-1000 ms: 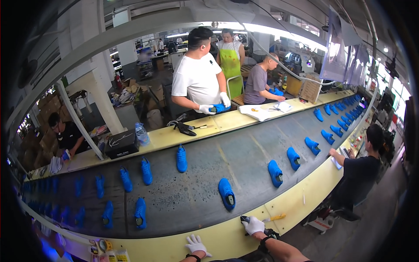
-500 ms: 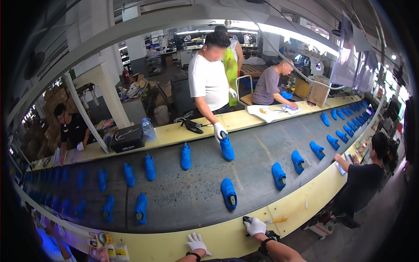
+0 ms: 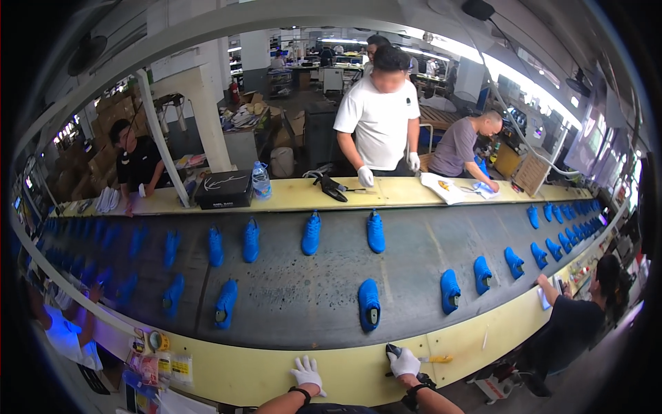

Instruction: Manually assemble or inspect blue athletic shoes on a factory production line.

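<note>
Left hand: white-gloved left hand (image 3: pixel 307 375), fingers spread, laid on the pale yellow edge surface (image 3: pixel 255 366)
Right hand: white-gloved right hand (image 3: pixel 405 363), fingers curled round a black handheld tool (image 3: pixel 393 350) at the surface's belt side
Beside right hand: slim yellow-handled tool (image 3: pixel 436 359), lying on the surface
Nearest shoe: bright blue low-cut shoe (image 3: pixel 369 300), on the dark grey conveyor belt (image 3: pixel 427 276), beyond the right hand, untouched
Across belt: co-worker in white T-shirt (image 3: pixel 380 124), standing
</note>
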Available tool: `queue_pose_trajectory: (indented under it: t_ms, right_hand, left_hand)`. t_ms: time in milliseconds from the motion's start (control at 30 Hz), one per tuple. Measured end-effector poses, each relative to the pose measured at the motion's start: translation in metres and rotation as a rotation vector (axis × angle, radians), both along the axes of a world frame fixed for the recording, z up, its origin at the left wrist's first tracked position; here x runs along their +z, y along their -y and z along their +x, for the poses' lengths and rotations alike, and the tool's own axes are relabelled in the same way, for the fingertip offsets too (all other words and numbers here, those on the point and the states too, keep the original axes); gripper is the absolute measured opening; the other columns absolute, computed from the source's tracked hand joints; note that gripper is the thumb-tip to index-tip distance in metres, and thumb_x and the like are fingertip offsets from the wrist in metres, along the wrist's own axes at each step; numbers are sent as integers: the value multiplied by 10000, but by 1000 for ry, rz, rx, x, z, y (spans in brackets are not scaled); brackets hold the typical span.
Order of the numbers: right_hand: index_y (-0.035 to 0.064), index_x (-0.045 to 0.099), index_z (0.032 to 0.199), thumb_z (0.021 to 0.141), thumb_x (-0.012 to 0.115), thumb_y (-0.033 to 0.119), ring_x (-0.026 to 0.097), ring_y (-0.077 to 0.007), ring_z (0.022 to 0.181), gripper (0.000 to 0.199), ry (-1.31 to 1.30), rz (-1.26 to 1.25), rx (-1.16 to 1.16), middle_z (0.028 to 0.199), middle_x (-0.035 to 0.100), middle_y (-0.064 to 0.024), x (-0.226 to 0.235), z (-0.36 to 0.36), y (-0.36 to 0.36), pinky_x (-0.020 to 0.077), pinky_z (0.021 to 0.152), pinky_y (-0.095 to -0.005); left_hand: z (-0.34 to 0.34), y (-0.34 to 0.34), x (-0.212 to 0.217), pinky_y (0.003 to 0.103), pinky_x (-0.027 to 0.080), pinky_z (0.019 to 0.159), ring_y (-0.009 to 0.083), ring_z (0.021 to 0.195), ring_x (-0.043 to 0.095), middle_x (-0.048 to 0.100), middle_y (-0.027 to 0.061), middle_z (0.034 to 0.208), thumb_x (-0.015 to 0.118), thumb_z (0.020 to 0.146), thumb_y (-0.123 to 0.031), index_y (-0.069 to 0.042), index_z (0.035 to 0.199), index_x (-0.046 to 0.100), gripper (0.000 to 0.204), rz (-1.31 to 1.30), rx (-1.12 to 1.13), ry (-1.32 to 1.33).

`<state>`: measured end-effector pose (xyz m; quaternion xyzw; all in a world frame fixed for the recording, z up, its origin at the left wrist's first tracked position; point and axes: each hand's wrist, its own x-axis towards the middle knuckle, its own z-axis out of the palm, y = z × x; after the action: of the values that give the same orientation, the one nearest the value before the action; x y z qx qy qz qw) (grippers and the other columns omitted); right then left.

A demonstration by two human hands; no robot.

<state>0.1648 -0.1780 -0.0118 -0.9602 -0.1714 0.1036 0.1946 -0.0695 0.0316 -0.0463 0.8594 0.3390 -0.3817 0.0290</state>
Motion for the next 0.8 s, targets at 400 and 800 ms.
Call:
queue_pose_trajectory:
  t_ms: [400,800]
  right_hand:
    - [55,705,1097,855,813,416,720,-408,963,448,-21,14,74,991,754,-194,-10,11,-3,561,868,-488]
    - [4,702,1186,708,910,461,709,-378,1120,693,-227,-40,30,1160,726,-226,-58,99,-173,572,969,-473]
  left_hand:
    - [-5,-15,2,737,304,1149,516,1589,85,47,160,1771,876,627,-731,-155,1702,97,1448,-34,5,23]
    - [2,-62,37,700,226,1210,512,1594,21,-2,226,1754,726,759,-804,-134,1697,92,1315,-361,-56,-41]
